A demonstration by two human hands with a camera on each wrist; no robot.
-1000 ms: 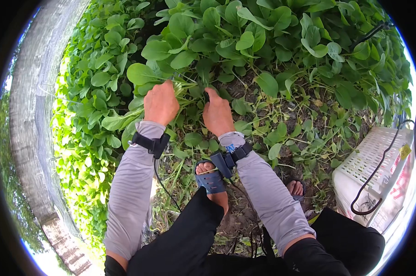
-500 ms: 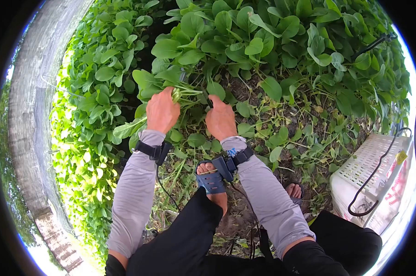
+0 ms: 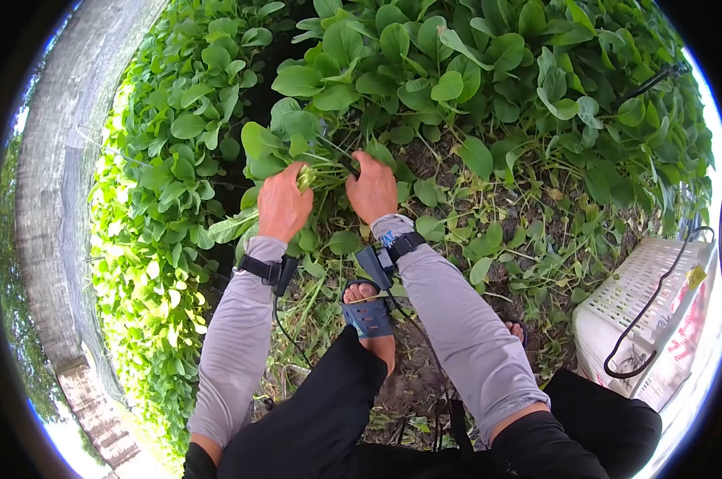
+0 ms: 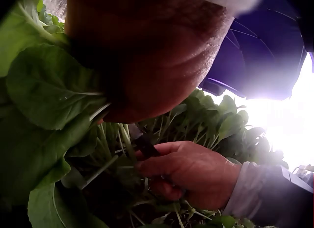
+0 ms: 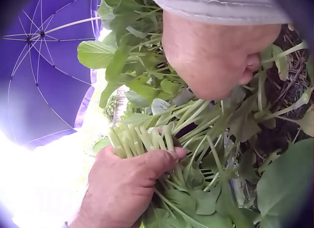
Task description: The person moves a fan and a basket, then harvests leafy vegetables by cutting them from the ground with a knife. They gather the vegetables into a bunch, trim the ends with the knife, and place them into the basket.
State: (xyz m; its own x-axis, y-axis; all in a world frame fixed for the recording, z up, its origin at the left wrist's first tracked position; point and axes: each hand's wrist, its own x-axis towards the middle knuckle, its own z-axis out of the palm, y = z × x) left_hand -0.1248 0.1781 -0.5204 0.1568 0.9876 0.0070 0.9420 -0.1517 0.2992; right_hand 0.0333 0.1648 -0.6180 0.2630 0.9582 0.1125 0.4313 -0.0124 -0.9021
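In the head view my left hand (image 3: 284, 203) grips a bunch of leafy greens (image 3: 265, 150), broad leaves pointing away from me. Their pale cut stem ends (image 5: 140, 139) stick out above the thumb in the right wrist view. My right hand (image 3: 372, 188) is just to the right, fingers curled round the dark handle of a knife (image 4: 147, 146). Part of the light blade shows beside standing stems (image 4: 122, 137) in the left wrist view; the palm above hides the rest. Both hands are low at the edge of the uncut plants.
Dense greens (image 3: 489, 56) grow ahead, with another leafy row (image 3: 169, 168) at left. Cut ground with scattered leaves (image 3: 489, 239) lies to the right. A white perforated crate (image 3: 644, 279) stands at lower right. A sandaled foot (image 3: 366, 307) is below the hands. A purple umbrella (image 5: 49, 75) is overhead.
My right hand with the knife has moved left and forward, closer to the left hand. The left hand keeps hold of the bunch and has turned, exposing the cut stem ends.
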